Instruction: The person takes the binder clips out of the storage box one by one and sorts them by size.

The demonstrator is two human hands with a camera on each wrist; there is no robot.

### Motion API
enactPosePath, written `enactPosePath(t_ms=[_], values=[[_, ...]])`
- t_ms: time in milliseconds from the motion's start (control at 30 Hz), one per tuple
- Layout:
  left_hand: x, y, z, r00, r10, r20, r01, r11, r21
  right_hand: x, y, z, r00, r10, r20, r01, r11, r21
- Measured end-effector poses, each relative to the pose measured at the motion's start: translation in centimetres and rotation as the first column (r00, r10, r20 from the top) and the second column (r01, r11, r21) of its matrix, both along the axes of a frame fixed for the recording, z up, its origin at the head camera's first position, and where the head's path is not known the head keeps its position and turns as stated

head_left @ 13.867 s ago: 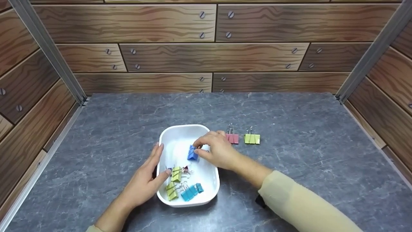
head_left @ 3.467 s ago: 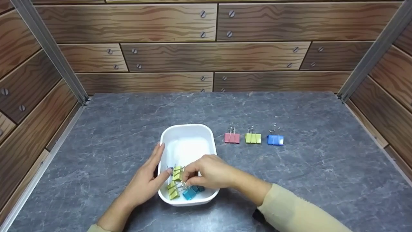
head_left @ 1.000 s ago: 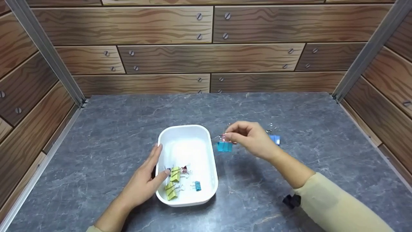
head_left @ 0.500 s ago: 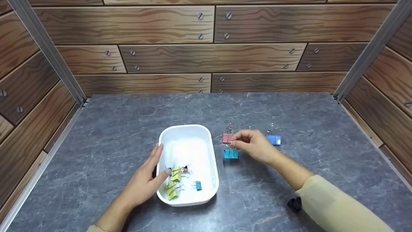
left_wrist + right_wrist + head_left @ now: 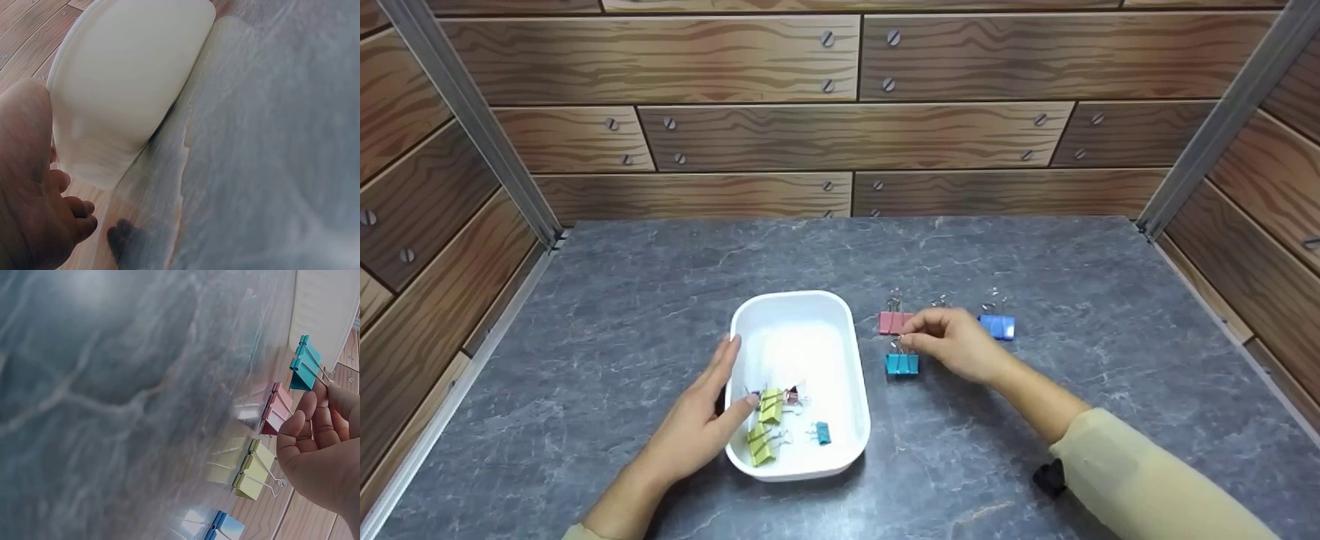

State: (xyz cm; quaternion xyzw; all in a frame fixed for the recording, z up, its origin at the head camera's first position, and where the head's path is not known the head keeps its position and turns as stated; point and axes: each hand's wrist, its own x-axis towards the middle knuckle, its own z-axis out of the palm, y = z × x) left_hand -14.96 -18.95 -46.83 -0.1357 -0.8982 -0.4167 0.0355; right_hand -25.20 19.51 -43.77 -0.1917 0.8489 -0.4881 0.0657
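In the head view, my right hand pinches the wire handles of a teal binder clip. The clip is upright in front of the pink binder clip; whether it bears on the table I cannot tell. A blue binder clip stands to the right. My right hand hides most of a yellow-green binder clip, seen fully in the right wrist view. My left hand holds the left rim of a white tray, thumb over the inside. Two yellow-green clips lie in the tray near that thumb.
Also in the tray lie a small teal clip, a small red clip and a small dark clip partly under the left thumb. A grey marbled table lies below, with wood-patterned walls behind and at both sides.
The blue clip went from tray to the table row. My right hand then lifted the larger teal clip out and lowered it in front of the pink clip. My left hand stays at the rim.
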Motion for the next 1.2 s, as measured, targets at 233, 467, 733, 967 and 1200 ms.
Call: enactPosePath(t_ms=[233, 467, 733, 967, 1200], values=[[0.01, 0.01, -0.02, 1.000, 0.005, 0.002, -0.005, 1.000, -0.008, -0.26, 0.03, -0.33, 1.000, -0.003, 0.006, 0.002, 1.000, 0.011], [0.03, -0.09, -0.10, 1.000, 0.007, 0.012, -0.007, 1.000, -0.009, -0.50, 0.00, -0.57, 1.000, -0.013, 0.008, 0.013, 1.000, 0.026], [-0.04, -0.12, -0.20, 1.000, 0.000, -0.010, 0.000, 1.000, 0.005, -0.68, 0.15, -0.70, 1.000, -0.004, -0.007, 0.004, 0.999, 0.036], [-0.04, -0.10, -0.12, 1.000, -0.003, -0.010, 0.003, 1.000, 0.001, -0.81, 0.21, -0.76, 1.000, -0.011, 0.010, 0.011, 0.999, 0.041], [0.04, -0.12, -0.16, 1.000, -0.004, -0.011, 0.004, 1.000, 0.002, -0.76, 0.28, -0.89, 1.000, -0.006, -0.002, 0.006, 0.999, 0.037]])
